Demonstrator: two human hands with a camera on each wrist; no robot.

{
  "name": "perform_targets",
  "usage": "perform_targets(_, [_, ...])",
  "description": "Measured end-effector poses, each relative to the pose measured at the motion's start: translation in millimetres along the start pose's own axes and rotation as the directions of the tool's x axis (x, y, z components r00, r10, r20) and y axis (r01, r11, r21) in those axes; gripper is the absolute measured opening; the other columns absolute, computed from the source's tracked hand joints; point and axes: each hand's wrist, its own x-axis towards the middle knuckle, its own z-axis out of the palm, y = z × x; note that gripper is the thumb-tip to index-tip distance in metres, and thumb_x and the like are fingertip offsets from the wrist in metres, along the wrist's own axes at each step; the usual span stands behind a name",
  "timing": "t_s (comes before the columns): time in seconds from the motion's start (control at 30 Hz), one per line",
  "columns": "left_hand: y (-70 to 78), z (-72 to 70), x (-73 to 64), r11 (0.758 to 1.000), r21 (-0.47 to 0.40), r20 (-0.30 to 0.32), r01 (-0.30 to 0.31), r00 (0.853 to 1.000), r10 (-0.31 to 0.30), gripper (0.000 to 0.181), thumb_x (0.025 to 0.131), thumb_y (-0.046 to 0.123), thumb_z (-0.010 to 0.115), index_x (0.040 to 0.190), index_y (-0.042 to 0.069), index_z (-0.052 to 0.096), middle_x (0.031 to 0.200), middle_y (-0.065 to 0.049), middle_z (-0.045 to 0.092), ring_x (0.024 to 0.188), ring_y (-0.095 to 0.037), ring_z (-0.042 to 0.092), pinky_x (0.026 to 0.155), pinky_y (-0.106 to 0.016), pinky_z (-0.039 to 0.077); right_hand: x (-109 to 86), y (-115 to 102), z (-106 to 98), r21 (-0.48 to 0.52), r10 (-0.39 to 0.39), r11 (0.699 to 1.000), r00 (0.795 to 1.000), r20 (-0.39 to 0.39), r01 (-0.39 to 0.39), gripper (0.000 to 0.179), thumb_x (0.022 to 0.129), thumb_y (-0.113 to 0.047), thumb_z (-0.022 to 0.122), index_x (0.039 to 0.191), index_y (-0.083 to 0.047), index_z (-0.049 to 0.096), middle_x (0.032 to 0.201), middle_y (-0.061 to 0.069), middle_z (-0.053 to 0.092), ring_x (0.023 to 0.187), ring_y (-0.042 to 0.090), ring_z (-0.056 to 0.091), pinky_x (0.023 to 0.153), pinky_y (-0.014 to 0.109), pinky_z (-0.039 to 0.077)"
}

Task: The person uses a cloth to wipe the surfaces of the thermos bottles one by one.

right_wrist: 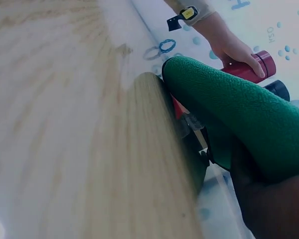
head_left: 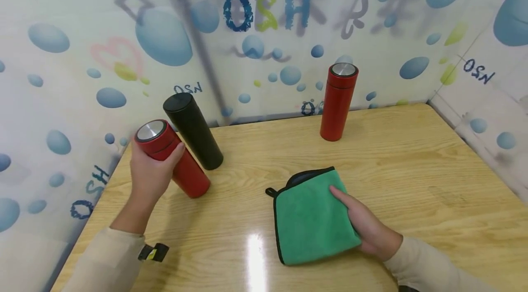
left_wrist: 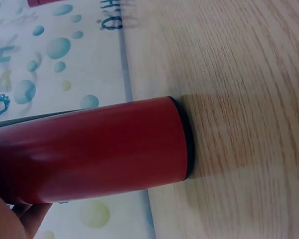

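Left hand (head_left: 150, 173) is gripping a red flask (head_left: 189, 175) near its top, thumb and fingers curling round it. Meanwhile the right hand (head_left: 373, 230) is holding a green cloth (head_left: 311, 218) by its right edge, thumb lying on top, so the cloth's sitting between both hands, way closer to the right one. A black flask (head_left: 195, 131) is standing just behind the gripped one, and another red flask (head_left: 339, 104) is standing farther back on the tabletop (head_left: 412, 159), well apart from either hand.
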Motion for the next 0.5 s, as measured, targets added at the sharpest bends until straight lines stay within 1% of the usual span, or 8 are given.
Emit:
perform_targets(0.13, [0.5, 1.7, -0.8, 1.000, -0.014, 0.028, -0.007, 1.000, 0.007, 0.079, 0.087, 0.033, 0.077, 0.148, 0.027, 0.027, 0.143, 0.000, 0.048, 0.127, -0.016, 0.048, 0.089, -0.026, 0.055, -0.5, -0.6, -0.1, -0.008, -0.006, 1.000, 1.000, 0.004, 0.006, 0.079, 0.102, -0.062, 0.036, 0.157, -0.016, 0.002, 0.116, -0.007, 0.061, 0.106, 0.009, 0.064, 0.094, 0.031, 0.053])
perform_targets(0.23, [1.4, 1.2, -3.6, 1.000, -0.018, 0.035, 0.014, 0.999, -0.014, 0.083, 0.086, 0.033, 0.078, 0.149, 0.028, 0.024, 0.145, 0.002, 0.046, 0.129, -0.015, 0.046, 0.090, -0.028, 0.055, -0.7, -1.0, 0.2, -0.003, -0.013, 1.000, 1.000, 0.018, 0.013, 0.079, 0.102, -0.061, 0.036, 0.158, -0.016, 0.002, 0.118, -0.006, 0.061, 0.107, 0.010, 0.064, 0.095, 0.031, 0.053])
perform_targets(0.33, [2.3, -1.8, -6.4, 0.999, -0.024, 0.047, 0.039, 0.998, -0.038, 0.092, 0.085, 0.034, 0.079, 0.152, 0.032, 0.016, 0.149, 0.002, 0.041, 0.134, -0.018, 0.041, 0.097, -0.037, 0.054, -0.6, -1.0, 0.8, 0.001, -0.015, 1.000, 1.000, 0.027, 0.015, 0.078, 0.103, -0.061, 0.036, 0.158, -0.016, 0.003, 0.117, -0.006, 0.061, 0.107, 0.010, 0.064, 0.095, 0.031, 0.053])
perform_targets(0.37, [2.3, -3.3, -7.2, 0.999, -0.028, 0.049, 0.043, 0.998, -0.042, 0.094, 0.086, 0.035, 0.079, 0.153, 0.033, 0.013, 0.151, 0.002, 0.039, 0.136, -0.019, 0.040, 0.101, -0.042, 0.052, -0.6, -0.9, 1.0, 0.003, -0.015, 1.000, 1.000, 0.027, 0.015, 0.078, 0.103, -0.061, 0.036, 0.157, -0.016, 0.003, 0.117, -0.006, 0.061, 0.107, 0.010, 0.064, 0.095, 0.031, 0.053])
perform_targets(0.43, [2.1, -6.3, -9.7, 0.999, -0.039, 0.033, 0.034, 0.999, -0.033, 0.096, 0.086, 0.034, 0.078, 0.154, 0.036, 0.010, 0.154, 0.001, 0.035, 0.139, -0.021, 0.036, 0.107, -0.046, 0.046, -0.7, -0.7, 1.4, 0.001, -0.013, 1.000, 1.000, 0.023, 0.013, 0.078, 0.102, -0.061, 0.036, 0.157, -0.016, 0.003, 0.116, -0.006, 0.061, 0.106, 0.010, 0.064, 0.094, 0.031, 0.053])
perform_targets(0.47, [1.9, -7.8, -11.5, 0.999, -0.049, 0.012, 0.015, 1.000, -0.014, 0.095, 0.087, 0.034, 0.077, 0.154, 0.036, 0.010, 0.155, 0.001, 0.034, 0.141, -0.021, 0.034, 0.110, -0.046, 0.043, -0.9, -0.6, 1.6, 0.001, -0.013, 1.000, 1.000, 0.020, 0.012, 0.078, 0.102, -0.061, 0.036, 0.157, -0.016, 0.003, 0.116, -0.006, 0.061, 0.105, 0.010, 0.064, 0.094, 0.031, 0.053])
perform_targets(0.5, [1.7, -8.7, -13.9, 0.998, -0.060, -0.022, -0.018, 1.000, 0.017, 0.094, 0.087, 0.034, 0.076, 0.154, 0.036, 0.011, 0.156, 0.001, 0.034, 0.142, -0.021, 0.033, 0.112, -0.045, 0.039, -1.2, -0.6, 1.8, 0.003, -0.012, 1.000, 1.000, 0.018, 0.012, 0.079, 0.102, -0.061, 0.036, 0.157, -0.016, 0.003, 0.116, -0.006, 0.061, 0.105, 0.009, 0.064, 0.094, 0.031, 0.053])
